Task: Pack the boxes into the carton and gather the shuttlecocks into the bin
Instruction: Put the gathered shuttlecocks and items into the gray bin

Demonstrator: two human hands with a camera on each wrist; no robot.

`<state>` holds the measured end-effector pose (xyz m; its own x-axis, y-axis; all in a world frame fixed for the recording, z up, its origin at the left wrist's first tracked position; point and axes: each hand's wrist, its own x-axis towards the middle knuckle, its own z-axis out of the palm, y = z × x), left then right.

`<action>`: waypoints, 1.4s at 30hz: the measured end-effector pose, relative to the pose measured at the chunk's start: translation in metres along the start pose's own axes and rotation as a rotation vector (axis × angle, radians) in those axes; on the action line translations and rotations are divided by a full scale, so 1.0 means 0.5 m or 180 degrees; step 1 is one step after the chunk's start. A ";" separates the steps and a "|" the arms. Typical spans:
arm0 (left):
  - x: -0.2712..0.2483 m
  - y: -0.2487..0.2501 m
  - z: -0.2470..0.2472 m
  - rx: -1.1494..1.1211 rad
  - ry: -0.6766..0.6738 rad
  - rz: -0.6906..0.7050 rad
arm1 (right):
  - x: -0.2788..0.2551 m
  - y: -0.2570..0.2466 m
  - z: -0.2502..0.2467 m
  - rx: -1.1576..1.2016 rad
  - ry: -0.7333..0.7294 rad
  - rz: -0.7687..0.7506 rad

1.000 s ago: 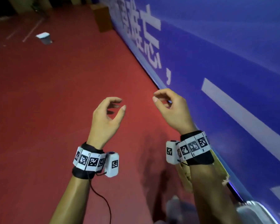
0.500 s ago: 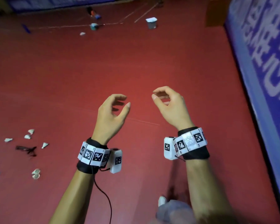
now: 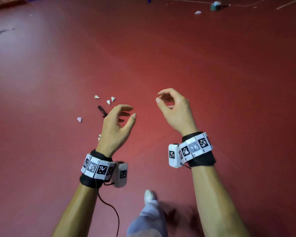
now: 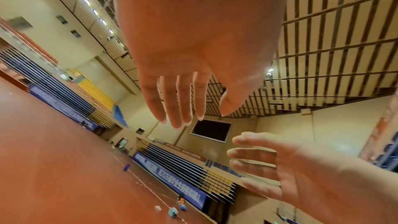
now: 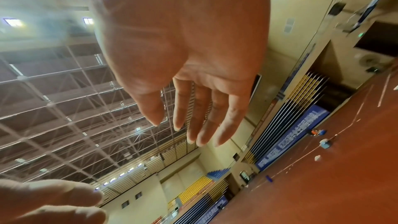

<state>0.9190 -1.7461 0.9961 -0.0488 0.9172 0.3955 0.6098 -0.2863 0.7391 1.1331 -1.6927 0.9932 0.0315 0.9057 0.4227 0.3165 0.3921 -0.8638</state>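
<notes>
Nearest the camera, a trouser leg and white shoe (image 3: 149,195) show the person mid-stride on the red floor (image 3: 212,65). Both hands are raised and empty: the left hand (image 3: 117,127) and right hand (image 3: 175,111) hang with fingers loosely curled, grasping nothing. Beyond the left hand, a cluster of shuttlecocks (image 3: 108,102) lies on the floor beside a dark object (image 3: 102,110) that is too small to identify. Judged step: approach and collect. Recommended: crouch close, pinch each at the cork, avoid crushing feathers. Their axes lie roughly flat, pointing in mixed directions. Further off, a lone shuttlecock (image 3: 197,12); no bin is identifiable.
</notes>
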 end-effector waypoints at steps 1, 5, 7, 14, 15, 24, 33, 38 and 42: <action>0.030 -0.037 -0.010 0.0021 0.0065 -0.0049 | 0.036 0.013 0.040 0.0011 -0.0107 -0.0031; 0.183 -0.191 -0.055 0.0119 0.0244 -0.0202 | 0.201 0.065 0.201 0.0007 -0.0393 -0.0098; 0.266 -0.256 -0.080 0.0180 0.0285 -0.0261 | 0.287 0.081 0.273 -0.0014 -0.0472 -0.0105; 0.507 -0.441 -0.152 0.0393 0.0258 -0.0494 | 0.526 0.151 0.465 0.0029 -0.0670 0.0001; 0.532 -0.465 -0.157 0.0405 0.0284 -0.0534 | 0.555 0.167 0.490 0.0033 -0.0712 0.0029; 0.777 -0.708 -0.177 0.0754 0.0425 -0.0924 | 0.835 0.354 0.757 0.0231 -0.1221 0.0222; 1.137 -0.919 -0.230 0.1297 0.0607 -0.1128 | 1.233 0.473 1.052 0.0362 -0.1788 0.0053; 1.298 -1.066 -0.258 0.1723 0.0355 -0.1280 | 1.394 0.536 1.211 -0.0069 -0.2400 -0.0038; 1.389 -1.294 -0.238 0.2003 -0.0163 -0.1883 | 1.465 0.681 1.384 -0.0678 -0.3133 0.0089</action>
<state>0.3966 -0.9571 0.8572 -0.4700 0.8827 0.0048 0.8207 0.4350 0.3704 0.6081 -0.7842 0.8188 -0.7252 0.6820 -0.0946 0.4935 0.4189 -0.7622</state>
